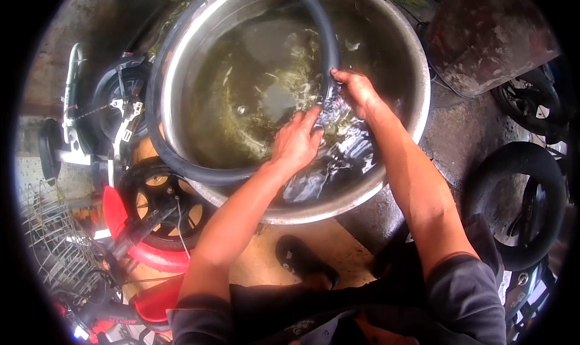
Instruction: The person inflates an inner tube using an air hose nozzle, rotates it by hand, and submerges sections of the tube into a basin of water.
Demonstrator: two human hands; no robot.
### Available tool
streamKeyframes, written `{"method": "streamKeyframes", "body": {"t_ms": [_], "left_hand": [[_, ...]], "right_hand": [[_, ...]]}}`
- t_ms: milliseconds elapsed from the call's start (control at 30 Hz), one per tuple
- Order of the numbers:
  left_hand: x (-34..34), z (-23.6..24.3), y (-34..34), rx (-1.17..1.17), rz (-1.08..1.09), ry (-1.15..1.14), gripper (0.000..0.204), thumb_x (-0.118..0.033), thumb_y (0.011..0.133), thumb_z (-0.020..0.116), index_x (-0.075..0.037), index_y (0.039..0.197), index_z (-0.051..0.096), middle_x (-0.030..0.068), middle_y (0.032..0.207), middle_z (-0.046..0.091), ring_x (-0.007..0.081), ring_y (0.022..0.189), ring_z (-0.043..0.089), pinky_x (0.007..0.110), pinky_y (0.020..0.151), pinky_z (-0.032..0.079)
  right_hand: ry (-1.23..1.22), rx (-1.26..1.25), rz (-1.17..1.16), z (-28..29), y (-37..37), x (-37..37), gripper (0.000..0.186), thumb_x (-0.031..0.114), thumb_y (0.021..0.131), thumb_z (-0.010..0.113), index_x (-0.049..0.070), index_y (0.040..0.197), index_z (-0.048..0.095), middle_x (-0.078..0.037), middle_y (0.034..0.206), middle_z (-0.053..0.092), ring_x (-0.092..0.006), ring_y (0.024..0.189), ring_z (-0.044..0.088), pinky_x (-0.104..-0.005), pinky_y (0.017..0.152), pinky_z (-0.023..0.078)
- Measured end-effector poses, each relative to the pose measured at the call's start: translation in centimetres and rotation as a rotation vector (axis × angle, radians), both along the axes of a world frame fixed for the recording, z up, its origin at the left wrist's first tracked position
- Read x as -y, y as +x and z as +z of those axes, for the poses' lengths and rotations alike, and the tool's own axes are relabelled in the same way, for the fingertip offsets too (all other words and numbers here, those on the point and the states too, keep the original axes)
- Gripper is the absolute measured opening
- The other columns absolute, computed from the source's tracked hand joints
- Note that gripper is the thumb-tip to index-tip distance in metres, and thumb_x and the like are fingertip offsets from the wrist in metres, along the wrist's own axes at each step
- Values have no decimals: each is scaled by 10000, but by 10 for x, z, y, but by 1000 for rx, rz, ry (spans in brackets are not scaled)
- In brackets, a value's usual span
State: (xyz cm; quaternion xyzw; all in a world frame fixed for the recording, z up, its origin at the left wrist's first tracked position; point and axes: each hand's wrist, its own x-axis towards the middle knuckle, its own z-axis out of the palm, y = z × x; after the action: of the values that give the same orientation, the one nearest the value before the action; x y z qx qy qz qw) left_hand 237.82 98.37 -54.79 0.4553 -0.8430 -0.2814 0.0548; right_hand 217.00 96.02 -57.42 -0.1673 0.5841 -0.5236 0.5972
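Note:
A black inner tube (329, 40) loops over the far and left rim of a wide metal basin (424, 97) holding murky, greenish water (232, 97). One section of the tube dips into the water near the middle, where the surface is rippled and glints. My right hand (357, 94) grips this section from the right, thumb and fingers closed just above the water. Lower and to the left, my left hand (297, 141) has its fingers around the tube at the waterline. Splashes and glare partly hide those fingertips and the submerged tube.
To the left stand a wheel (151, 185) with red bodywork (158, 257), a white frame (72, 103) and a wire basket (57, 242). Another black ring-shaped tube (547, 206) lies at right, below a rusty panel (492, 37). A dark shoe (302, 257) shows below the basin.

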Motion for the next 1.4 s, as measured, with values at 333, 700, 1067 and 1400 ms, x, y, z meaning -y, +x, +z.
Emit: {"method": "streamKeyframes", "body": {"t_ms": [333,700,1067,1400], "left_hand": [[0,3,-1,163,-77,-87,738,-155,836,692,-183,1512,398,293,1317,562,434,981,667,495,888,543],[8,-1,-3,-8,17,12,664,-117,838,662,-183,1468,462,179,1282,600,421,1030,647,478,889,521],[11,0,9,-3,-12,33,666,-123,847,663,-204,1476,458,185,1236,597,393,1008,651,475,907,523],[11,-21,27,-55,21,94,650,-57,838,670,-124,1459,494,138,1370,588,291,1215,610,355,1025,482]], "right_hand": [[-21,50,-14,-4,0,-6,389,307,951,651,-6,1182,638,-141,1144,635,-261,956,619,-410,780,528],[78,370,-627,-14,53,-35,190,185,957,584,20,1024,651,-83,838,641,-174,674,587,-308,555,480],[-46,56,-231,-6,25,-36,212,213,912,697,58,1047,647,-46,975,671,-161,832,637,-334,676,522],[-15,55,25,-5,16,-14,321,236,945,661,-22,1136,672,-116,1022,703,-226,948,656,-375,718,535]]}}
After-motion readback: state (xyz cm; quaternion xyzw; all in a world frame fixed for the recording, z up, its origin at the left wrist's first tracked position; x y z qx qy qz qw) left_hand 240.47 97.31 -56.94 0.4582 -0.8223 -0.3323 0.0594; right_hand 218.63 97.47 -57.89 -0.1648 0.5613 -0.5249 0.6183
